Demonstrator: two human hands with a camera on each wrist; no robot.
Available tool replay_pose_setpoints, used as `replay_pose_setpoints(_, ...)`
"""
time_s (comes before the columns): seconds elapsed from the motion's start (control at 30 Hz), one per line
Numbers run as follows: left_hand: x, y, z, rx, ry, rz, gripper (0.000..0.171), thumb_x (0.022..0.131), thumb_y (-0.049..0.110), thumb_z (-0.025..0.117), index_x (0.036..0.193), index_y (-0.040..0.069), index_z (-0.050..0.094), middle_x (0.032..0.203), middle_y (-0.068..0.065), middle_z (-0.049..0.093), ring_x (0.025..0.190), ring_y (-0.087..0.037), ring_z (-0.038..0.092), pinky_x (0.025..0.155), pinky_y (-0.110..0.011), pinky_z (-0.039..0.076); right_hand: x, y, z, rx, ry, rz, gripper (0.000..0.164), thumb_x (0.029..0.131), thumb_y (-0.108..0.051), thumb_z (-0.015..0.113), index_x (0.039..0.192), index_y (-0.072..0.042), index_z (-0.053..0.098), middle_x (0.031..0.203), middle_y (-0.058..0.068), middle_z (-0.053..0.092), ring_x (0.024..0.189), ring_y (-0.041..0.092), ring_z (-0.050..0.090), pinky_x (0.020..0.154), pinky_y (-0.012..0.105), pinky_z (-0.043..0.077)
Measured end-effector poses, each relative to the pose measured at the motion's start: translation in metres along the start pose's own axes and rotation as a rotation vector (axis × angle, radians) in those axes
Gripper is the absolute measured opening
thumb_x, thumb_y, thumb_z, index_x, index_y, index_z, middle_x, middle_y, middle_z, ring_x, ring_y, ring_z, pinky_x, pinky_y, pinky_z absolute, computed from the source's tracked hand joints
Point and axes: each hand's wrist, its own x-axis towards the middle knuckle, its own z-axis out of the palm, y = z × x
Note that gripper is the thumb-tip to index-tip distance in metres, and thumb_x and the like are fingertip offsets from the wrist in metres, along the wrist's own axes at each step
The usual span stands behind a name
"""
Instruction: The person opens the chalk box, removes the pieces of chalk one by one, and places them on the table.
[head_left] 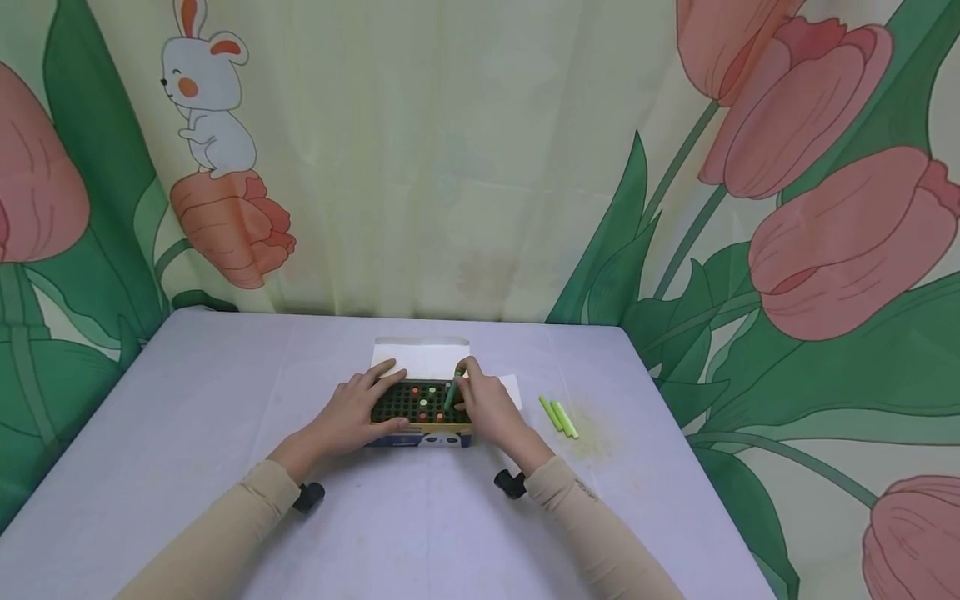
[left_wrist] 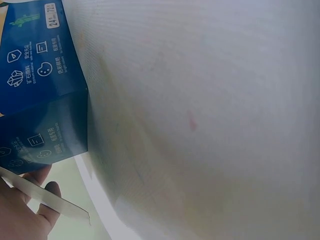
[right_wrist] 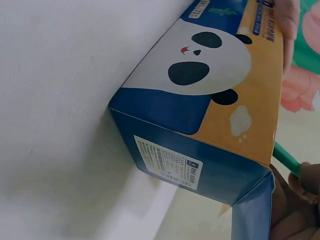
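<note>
A blue and orange cardboard box with a panda face stands on the table, its top unfolded. Inside, a dark grid holds several chalk sticks in red, white and pale green, while other slots look dark. My left hand holds the box at its left end, thumb along the front edge and fingers over the far side. In the left wrist view its fingertips show beyond a side flap. Above the right part of the grid, my right hand pinches a dark green chalk stick, tilted, its lower end at the slots.
Two yellow-green chalk sticks lie on the table to the right of the box, near a faint yellowish smudge. The white lid flap lies open behind the box. A printed curtain hangs behind the white-covered table.
</note>
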Motion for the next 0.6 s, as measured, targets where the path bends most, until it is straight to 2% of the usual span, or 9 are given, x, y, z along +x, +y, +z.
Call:
replay_pose_setpoints(0.1, 0.0, 0.0, -0.001, -0.003, -0.008, -0.01, 0.088, 0.093, 0.069, 0.063, 0.163, 0.023, 0.036, 0.17, -0.007, 0.025, 0.135, -0.039, 0.048, 0.1, -0.067, 0.039, 0.001, 0.003, -0.001, 0.135, 0.026, 0.011, 0.024, 0.115, -0.024, 0.037, 0.128, -0.006, 0.045, 0.106, 0.017, 0.074, 0.087, 0.025, 0.079, 0.058, 0.027, 0.057)
replay_pose_setpoints(0.23, 0.0, 0.001, 0.0, -0.003, -0.022, -0.03, 0.089, 0.092, 0.072, 0.062, 0.163, 0.024, 0.036, 0.171, -0.006, 0.024, 0.136, -0.038, 0.047, 0.102, -0.065, 0.038, 0.002, 0.01, 0.0, 0.39, 0.072, 0.021, 0.028, 0.115, -0.025, 0.036, 0.132, -0.003, 0.042, 0.105, 0.017, 0.07, 0.09, 0.029, 0.077, 0.071, 0.029, 0.062)
replay_pose_setpoints(0.3, 0.0, 0.001, 0.0, -0.006, -0.025, -0.034, 0.09, 0.091, 0.072, 0.062, 0.163, 0.024, 0.035, 0.171, -0.005, 0.024, 0.137, -0.037, 0.047, 0.103, -0.065, 0.038, 0.002, 0.014, 0.0, 0.498, 0.094, 0.023, 0.032, 0.115, -0.027, 0.036, 0.135, -0.003, 0.042, 0.104, 0.018, 0.067, 0.092, 0.03, 0.076, 0.074, 0.033, 0.062)
replay_pose_setpoints(0.47, -0.001, 0.002, -0.001, -0.007, -0.019, -0.026, 0.089, 0.092, 0.07, 0.063, 0.162, 0.023, 0.036, 0.17, -0.007, 0.025, 0.137, -0.039, 0.047, 0.103, -0.066, 0.038, -0.001, 0.017, -0.005, 0.585, 0.126, 0.047, 0.03, 0.114, -0.03, 0.038, 0.137, -0.012, 0.047, 0.104, 0.016, 0.065, 0.089, 0.026, 0.077, 0.076, 0.036, 0.063)
replay_pose_setpoints(0.6, -0.002, 0.002, -0.003, -0.011, -0.016, -0.021, 0.088, 0.092, 0.069, 0.063, 0.163, 0.023, 0.036, 0.171, -0.006, 0.024, 0.137, -0.04, 0.047, 0.103, -0.067, 0.037, -0.002, 0.015, -0.012, 0.698, 0.117, 0.053, 0.034, 0.114, -0.03, 0.041, 0.14, -0.01, 0.049, 0.107, 0.017, 0.062, 0.092, 0.033, 0.077, 0.076, 0.04, 0.063)
